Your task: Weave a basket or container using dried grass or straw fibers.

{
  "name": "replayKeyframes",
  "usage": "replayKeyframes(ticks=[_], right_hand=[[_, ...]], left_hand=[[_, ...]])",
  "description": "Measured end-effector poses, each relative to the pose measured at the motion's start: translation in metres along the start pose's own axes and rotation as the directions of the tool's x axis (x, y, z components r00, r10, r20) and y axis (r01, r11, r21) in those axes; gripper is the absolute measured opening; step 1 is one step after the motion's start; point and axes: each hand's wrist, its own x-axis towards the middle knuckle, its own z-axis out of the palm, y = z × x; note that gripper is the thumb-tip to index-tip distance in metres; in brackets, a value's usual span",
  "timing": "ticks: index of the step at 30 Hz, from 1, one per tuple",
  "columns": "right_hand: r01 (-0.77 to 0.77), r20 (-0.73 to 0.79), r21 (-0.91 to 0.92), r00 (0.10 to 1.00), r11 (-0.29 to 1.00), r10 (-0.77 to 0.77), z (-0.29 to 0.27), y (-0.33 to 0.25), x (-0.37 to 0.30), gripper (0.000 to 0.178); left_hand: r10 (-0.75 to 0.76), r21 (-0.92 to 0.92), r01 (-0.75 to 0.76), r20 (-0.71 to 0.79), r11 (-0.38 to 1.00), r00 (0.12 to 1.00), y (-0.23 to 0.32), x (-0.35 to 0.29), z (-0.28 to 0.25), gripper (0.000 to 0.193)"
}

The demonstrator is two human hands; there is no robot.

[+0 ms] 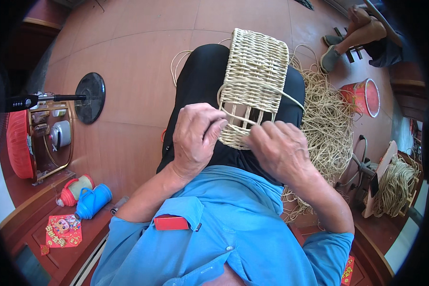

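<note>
A straw-coloured woven piece (256, 64), box-like or a thick panel, lies across my dark-trousered lap. Its far part is densely woven; nearer me a gap shows bare upright strands, with a narrow woven band below. My left hand (195, 136) is closed at the gap's left side, thumb and forefinger pinching a cord (238, 117). That cord runs across the gap toward my right hand (281, 148), whose curled fingers grip at the gap's lower right. The right fingertips are partly hidden. A loose length of cord (271, 89) loops over the weave and hangs past its right edge.
A big heap of loose cord (326, 119) covers the floor at my right, beside a red bucket (362, 97). Farther right is a bundle of cord (395, 186) on a stand. A person's legs (352, 40) show far right. At left stand a fan base (90, 97) and a blue bottle (94, 200).
</note>
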Motion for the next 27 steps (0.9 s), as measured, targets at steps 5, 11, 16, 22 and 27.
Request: replayKeyframes(ticks=[5, 11, 16, 22, 27], right_hand=[[-0.147, -0.103, -0.157, 0.986, 0.977, 0.132, -0.017, 0.041, -0.035, 0.032], [-0.35, -0.286, -0.302, 0.92, 0.886, 0.266, -0.058, 0.084, -0.045, 0.026], [-0.454, -0.412, 0.282, 0.738, 0.845, 0.535, -0.056, 0.055, -0.045, 0.034], [-0.392, -0.156, 0.506, 0.835, 0.769, 0.528, -0.004, -0.006, -0.027, 0.045], [-0.238, -0.291, 0.373, 0.888, 0.897, 0.357, 0.019, -0.022, -0.005, 0.068]], left_hand=[[0.281, 0.127, -0.293, 0.108, 0.948, 0.954, 0.001, 0.013, -0.005, 0.026], [0.162, 0.09, -0.186, 0.223, 0.978, 0.961, 0.014, 0.028, -0.001, 0.019], [0.138, 0.174, -0.177, 0.219, 0.969, 0.966, 0.02, 0.029, 0.009, 0.016], [0.099, 0.098, -0.124, 0.229, 0.987, 0.968, 0.024, 0.024, 0.008, 0.013], [0.065, 0.161, -0.122, 0.317, 0.979, 0.946, 0.032, 0.021, -0.001, 0.008]])
